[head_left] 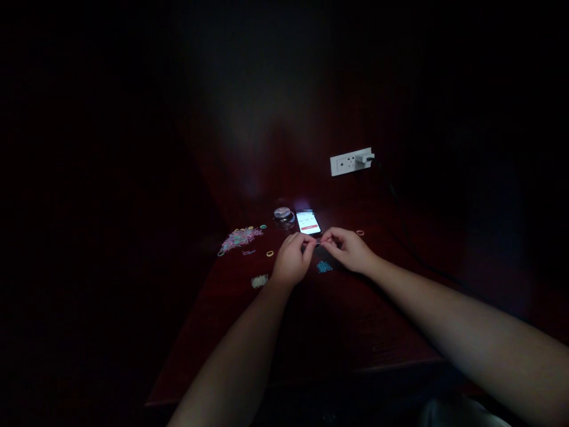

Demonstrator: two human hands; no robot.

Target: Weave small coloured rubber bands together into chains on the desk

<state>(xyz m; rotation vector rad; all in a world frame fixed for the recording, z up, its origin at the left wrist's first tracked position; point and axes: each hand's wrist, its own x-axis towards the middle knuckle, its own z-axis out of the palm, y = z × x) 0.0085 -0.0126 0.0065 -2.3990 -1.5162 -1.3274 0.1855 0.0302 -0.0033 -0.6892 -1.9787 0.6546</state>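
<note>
My left hand (pixel 291 259) and my right hand (pixel 349 248) meet over the table, fingertips pinched close together. Between them runs a small pale rubber band (pixel 318 242), mostly hidden by the fingers and too dim to show its colour well. Just below the fingertips lies a cluster of blue rubber bands (pixel 324 267). A cluster of pale yellow bands (pixel 259 281) sits left of my left wrist. Farther left spreads a heap of mixed bands (pixel 241 238), mostly pink and purple. One yellow band (pixel 269 254) lies alone near my left hand.
Behind my hands, a phone (pixel 308 223) with a lit screen lies next to a lidded jar (pixel 283 217). A single pinkish band (pixel 360 233) is on the right. A white socket (pixel 351 162) on the wall holds a plug with a dark cable. The dark red table (pixel 213 350) has its edge toward me.
</note>
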